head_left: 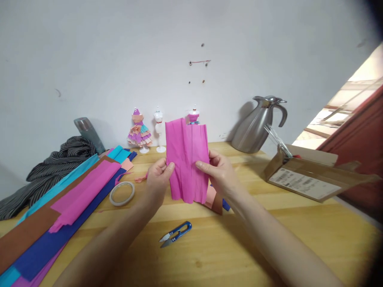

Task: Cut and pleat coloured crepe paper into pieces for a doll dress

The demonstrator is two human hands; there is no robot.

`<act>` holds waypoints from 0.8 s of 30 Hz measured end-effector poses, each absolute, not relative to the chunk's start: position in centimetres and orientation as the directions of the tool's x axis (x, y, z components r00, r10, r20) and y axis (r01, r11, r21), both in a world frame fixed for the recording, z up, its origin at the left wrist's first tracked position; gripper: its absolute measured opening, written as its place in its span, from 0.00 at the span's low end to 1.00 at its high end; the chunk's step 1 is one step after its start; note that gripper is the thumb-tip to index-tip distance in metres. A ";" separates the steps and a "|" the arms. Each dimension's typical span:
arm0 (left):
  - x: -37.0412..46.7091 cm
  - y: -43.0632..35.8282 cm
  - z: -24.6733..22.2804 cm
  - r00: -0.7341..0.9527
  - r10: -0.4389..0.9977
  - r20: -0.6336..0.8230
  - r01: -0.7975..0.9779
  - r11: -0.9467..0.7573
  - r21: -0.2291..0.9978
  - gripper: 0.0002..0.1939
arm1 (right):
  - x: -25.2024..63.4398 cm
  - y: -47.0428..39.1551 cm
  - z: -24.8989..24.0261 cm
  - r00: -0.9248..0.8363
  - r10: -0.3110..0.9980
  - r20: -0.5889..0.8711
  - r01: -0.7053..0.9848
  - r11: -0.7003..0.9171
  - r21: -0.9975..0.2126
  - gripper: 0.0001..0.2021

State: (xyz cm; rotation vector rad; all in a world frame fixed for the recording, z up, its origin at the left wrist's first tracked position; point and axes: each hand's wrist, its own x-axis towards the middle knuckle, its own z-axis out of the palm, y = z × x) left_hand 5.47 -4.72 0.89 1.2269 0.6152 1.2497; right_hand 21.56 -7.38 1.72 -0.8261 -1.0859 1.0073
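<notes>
A creased sheet of bright pink crepe paper (187,163) is held upright above the middle of the table. My left hand (158,175) pinches its left edge, thumb in front. On the other side my right hand (220,169) grips the right edge, its thumb pressed on the front and the fingers behind. Below the paper lie blue thread snips (176,234) with their blades pointing left. Behind the sheet, a mini dress form with a pink top (194,116) is partly hidden. Brown and peach paper pieces (216,202) show under the right hand.
Long coloured crepe paper strips (86,187) and a tape roll (122,194) lie on the left. At the back stand a paper-dressed form (140,129) and a bare white form (159,127). A steel jug (254,125) and an open cardboard box (308,179) occupy the right.
</notes>
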 end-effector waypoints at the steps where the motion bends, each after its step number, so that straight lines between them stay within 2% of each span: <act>1: 5.4 -4.7 0.8 0.265 0.928 0.263 -0.351 -0.161 0.923 0.11 | 21.5 -7.4 1.7 0.145 0.932 0.331 -0.202 0.355 -0.913 0.16; 5: 5.4 -5.1 0.6 0.236 0.930 0.283 -0.282 -0.213 0.935 0.08 | 21.0 -7.7 1.8 0.163 0.915 0.370 -0.081 0.386 -0.919 0.14; 10: 5.5 -5.8 0.8 0.315 0.913 0.259 -0.312 -0.158 0.937 0.08 | 20.5 -8.0 1.9 0.204 0.877 0.434 0.060 0.431 -0.900 0.11; 15: 5.6 -6.2 0.5 0.340 0.900 0.273 -0.281 -0.180 0.943 0.07 | 20.1 -8.0 1.5 0.146 0.898 0.415 0.046 0.413 -0.910 0.10; 20: 5.6 -6.4 -0.1 0.313 0.890 0.333 -0.183 -0.288 0.940 0.04 | 19.8 -8.2 1.3 0.104 0.916 0.387 0.081 0.380 -0.921 0.07; 24: 5.7 -6.6 0.0 0.323 0.891 0.320 -0.210 -0.263 0.942 0.06 | 19.9 -8.7 1.8 0.079 0.939 0.335 0.020 0.334 -0.942 0.08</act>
